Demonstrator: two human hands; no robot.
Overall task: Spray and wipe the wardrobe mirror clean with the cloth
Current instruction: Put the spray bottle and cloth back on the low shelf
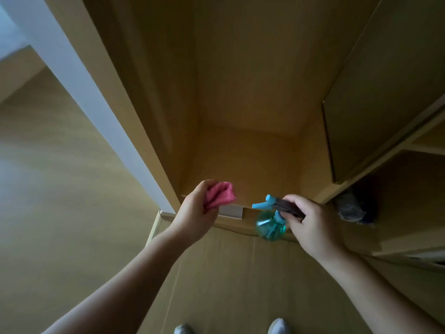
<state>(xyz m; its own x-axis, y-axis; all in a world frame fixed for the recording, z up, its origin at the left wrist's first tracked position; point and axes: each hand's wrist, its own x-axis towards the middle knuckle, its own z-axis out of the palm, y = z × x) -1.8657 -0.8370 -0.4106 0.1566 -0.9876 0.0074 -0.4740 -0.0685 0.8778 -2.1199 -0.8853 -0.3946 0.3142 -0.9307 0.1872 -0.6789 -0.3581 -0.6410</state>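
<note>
Left hand (195, 213): fingers (206, 185) clenched round a bunched pink cloth (220, 195), held at the front edge of the open wardrobe (240, 153). Right hand (310, 225): grasping the neck of a teal spray bottle (269, 225), at 3 o'clock of the cloth and apart from it, nozzle pointing toward 9 o'clock. Which surface is the mirror cannot be told.

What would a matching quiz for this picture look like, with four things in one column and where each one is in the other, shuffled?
Things:
1. cloth
2. spray bottle
3. shoes
4. dark bundle

Places:
A. on the shelf at the right
B. gripped in the left hand
C. on the floor at the bottom edge
D. held in the right hand

Pairs: 1-B, 2-D, 3-C, 4-A.
</note>
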